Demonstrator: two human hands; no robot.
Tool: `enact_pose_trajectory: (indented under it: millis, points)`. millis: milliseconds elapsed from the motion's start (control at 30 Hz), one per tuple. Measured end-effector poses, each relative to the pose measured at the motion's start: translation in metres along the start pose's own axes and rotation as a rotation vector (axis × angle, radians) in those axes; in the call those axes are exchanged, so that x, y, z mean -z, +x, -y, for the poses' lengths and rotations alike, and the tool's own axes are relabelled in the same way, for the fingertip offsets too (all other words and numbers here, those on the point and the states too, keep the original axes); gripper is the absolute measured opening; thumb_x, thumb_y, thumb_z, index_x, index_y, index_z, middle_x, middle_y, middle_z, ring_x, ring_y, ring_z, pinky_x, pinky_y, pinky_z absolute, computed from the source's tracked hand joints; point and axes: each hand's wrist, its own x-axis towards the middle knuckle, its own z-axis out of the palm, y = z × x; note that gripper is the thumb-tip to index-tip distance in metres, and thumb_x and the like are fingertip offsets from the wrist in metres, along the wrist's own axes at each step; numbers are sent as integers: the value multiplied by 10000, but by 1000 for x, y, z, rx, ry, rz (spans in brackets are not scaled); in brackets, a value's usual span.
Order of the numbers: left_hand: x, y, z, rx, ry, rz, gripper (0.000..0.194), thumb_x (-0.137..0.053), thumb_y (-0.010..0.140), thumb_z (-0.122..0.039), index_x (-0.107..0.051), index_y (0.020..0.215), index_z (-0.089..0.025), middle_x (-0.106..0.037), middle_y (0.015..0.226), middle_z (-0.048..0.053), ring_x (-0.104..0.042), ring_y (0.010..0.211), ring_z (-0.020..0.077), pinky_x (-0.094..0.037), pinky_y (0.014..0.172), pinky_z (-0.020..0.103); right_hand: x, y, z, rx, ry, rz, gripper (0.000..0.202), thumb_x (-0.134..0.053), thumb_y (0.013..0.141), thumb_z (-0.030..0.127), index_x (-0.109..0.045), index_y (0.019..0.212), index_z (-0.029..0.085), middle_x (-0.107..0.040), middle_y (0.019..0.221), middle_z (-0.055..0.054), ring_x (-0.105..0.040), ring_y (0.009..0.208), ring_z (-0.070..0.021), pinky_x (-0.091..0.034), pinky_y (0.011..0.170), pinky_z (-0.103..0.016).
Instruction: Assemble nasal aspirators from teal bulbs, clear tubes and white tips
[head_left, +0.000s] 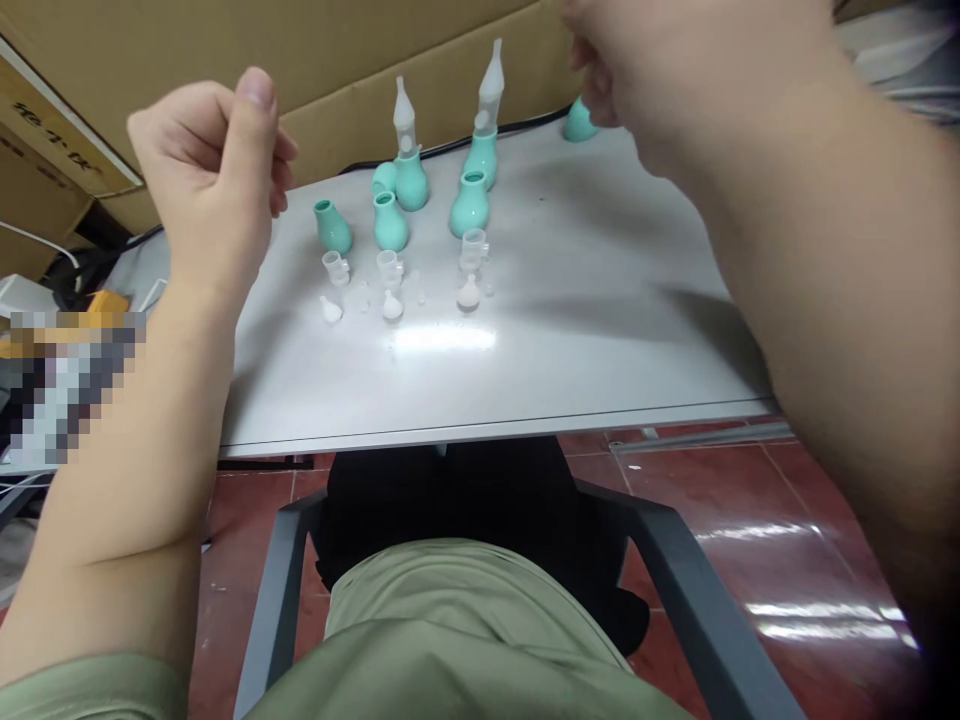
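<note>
I've got the left hand (214, 160) up at 10 o'clock, its grip curled into a loose fist. Right hand (637, 75) is at 1, cut off at my feed's edge, so I can't tell what that grip's doing. Teal bulbs (391, 224) sit on the bench (585, 350), mostly around 11 to 12, two topped with frosted nozzles (492, 82); small clear connectors (389, 266) and white tips (392, 307) lie on their 6 o'clock side.

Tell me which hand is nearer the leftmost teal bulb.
Left. The left hand is raised above and to the left of the leftmost teal bulb, not touching it; the right hand is farther off, up toward the table's far right.
</note>
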Motion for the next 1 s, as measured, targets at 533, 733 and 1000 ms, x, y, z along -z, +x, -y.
enact_pose_trajectory:
  millis: [533, 733, 1000]
  points:
    - [31, 0, 55, 160, 163, 270, 528, -855, 1224, -665, -754, 833, -325, -705, 660, -52, -417, 546, 167, -344, 662, 478, -13, -10, 2, -48, -55, -5, 492, -813, 1138, 26, -657, 701, 187, -535, 653, 39, -461, 771, -138, -339, 783, -402]
    - [40, 11, 39, 177, 223, 296, 552, -888, 1155, -721, -747, 778, -343, -752, 670, -39, -424, 531, 168, -364, 588, 461, -14, -11, 4, -48, -46, 6, 481, -809, 1136, 27, -664, 707, 188, -512, 653, 38, -440, 774, -140, -328, 776, -401]
    - [92, 42, 1, 59, 403, 1081, 625, -1084, 917, -804, -994, 1164, -238, -861, 828, -46, -568, 629, 81, -499, 635, 259, -15, -13, 3, 62, -38, 55, 443, -776, 1119, 72, -633, 726, 218, -520, 728, 24, -441, 803, -161, -325, 791, -407]
